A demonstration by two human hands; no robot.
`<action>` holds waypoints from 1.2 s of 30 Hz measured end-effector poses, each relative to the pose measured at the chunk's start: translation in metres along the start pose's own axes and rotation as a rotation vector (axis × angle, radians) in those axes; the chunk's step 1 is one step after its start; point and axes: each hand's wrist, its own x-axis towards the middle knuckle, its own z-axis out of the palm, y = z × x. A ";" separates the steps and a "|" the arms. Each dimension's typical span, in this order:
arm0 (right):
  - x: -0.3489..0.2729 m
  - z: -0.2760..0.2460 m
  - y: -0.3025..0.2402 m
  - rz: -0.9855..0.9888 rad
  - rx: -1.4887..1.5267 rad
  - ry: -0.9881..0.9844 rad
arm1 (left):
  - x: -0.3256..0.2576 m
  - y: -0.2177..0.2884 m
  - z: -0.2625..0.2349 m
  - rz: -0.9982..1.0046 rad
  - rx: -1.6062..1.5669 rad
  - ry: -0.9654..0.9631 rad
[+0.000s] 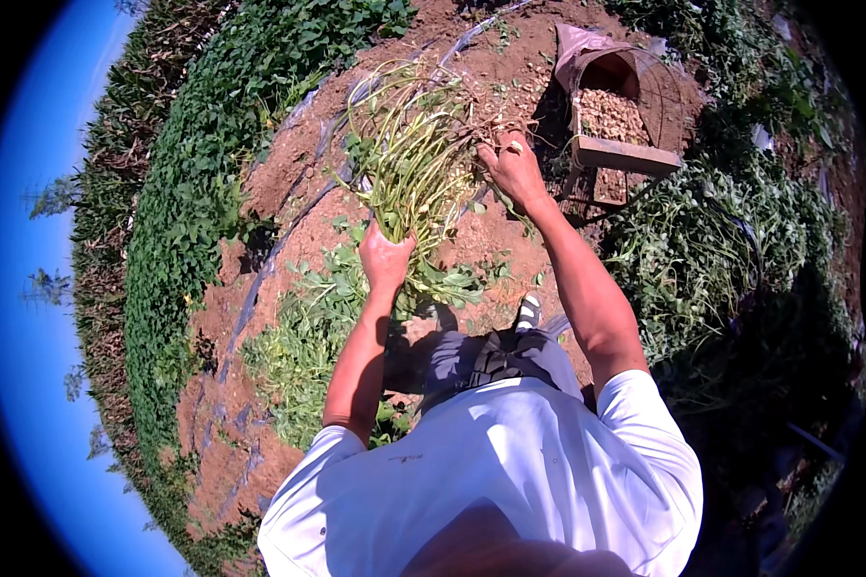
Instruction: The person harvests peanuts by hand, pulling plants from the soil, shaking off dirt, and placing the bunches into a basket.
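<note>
A large bundle of uprooted peanut plants (409,159) hangs in front of me, long green-yellow stems bent over and leaves trailing at the bottom. My left hand (387,258) is closed around the stems near their leafy end. At the other end, my right hand (515,171) is closed at the thin brown roots (486,125), its fingers curled in among them. A small pale piece, which looks like a peanut pod, shows at the right fingers. To the right of that hand, a heap of peanuts (611,115) lies inside an arched mesh frame (659,96).
A wooden board (627,156) runs along the near side of the mesh frame, and pinkish cloth (582,43) covers its far side. Pulled plants lie piled at right (693,250) and lower left (303,370). Plastic film strips (260,279) edge the soil beside green crop rows (188,183).
</note>
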 end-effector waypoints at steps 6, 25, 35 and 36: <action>0.000 -0.010 0.019 0.450 0.802 -0.335 | -0.003 -0.017 0.007 0.024 0.032 -0.082; -0.012 -0.032 0.045 -0.130 0.302 0.139 | -0.004 -0.024 0.006 -0.078 -0.110 0.021; -0.028 -0.002 0.018 0.417 0.830 -0.350 | -0.010 -0.039 -0.008 -0.173 -0.185 0.006; -0.024 0.007 0.021 0.343 0.697 -0.364 | -0.011 -0.041 -0.008 -0.174 -0.293 -0.020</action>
